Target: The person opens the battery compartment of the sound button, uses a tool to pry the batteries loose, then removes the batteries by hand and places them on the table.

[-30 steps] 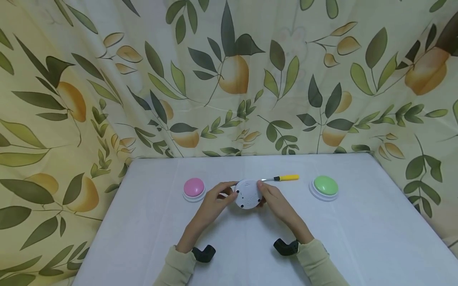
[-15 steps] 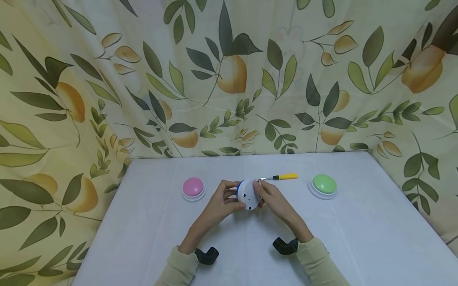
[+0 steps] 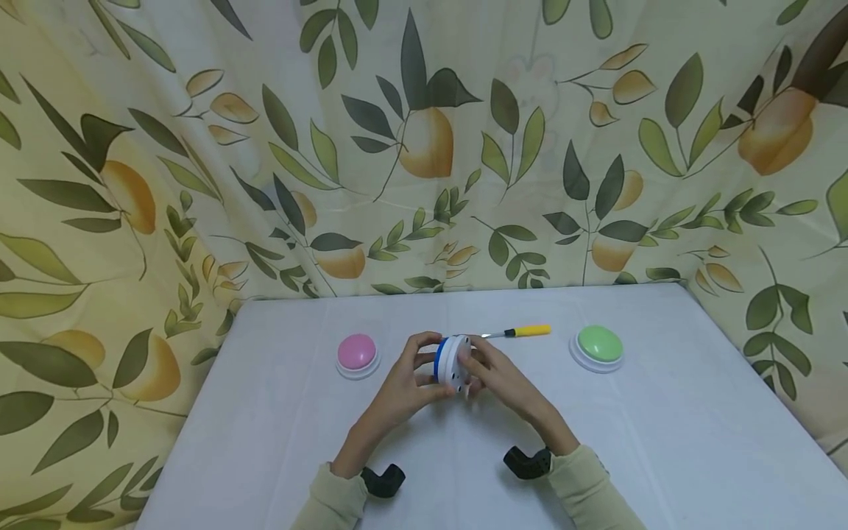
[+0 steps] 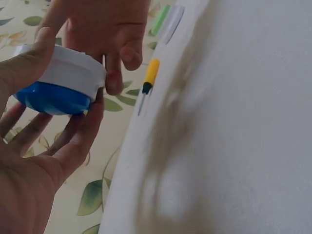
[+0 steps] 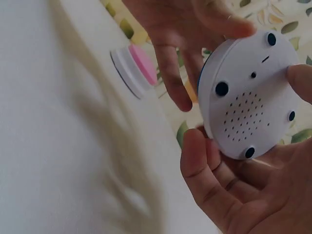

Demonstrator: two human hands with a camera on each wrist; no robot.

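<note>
Between both hands is a round push button [image 3: 450, 361] with a white base and a blue dome [image 4: 53, 100]. It stands tilted on edge above the table, dome toward the left. My left hand [image 3: 402, 379] grips it, thumb on the base's rim and fingers spread around the dome side. At the underside, my right hand [image 3: 502, 379] holds it with the thumb on the flat face and curled fingers at the lower edge. The right wrist view shows that white underside [image 5: 248, 114], with speaker holes, a small screw hole and several black feet.
A yellow-handled screwdriver [image 3: 530, 330] lies just behind the hands. On the table [image 3: 265, 442], a pink push button [image 3: 356, 352] sits to the left and a green push button [image 3: 600, 344] to the right. A leaf-patterned curtain [image 3: 371, 184] hangs behind.
The blue push button has turned from underside facing up to nearly edge-on, so its blue side shows at the left. Both hands have turned with it; the other things have stayed put.
</note>
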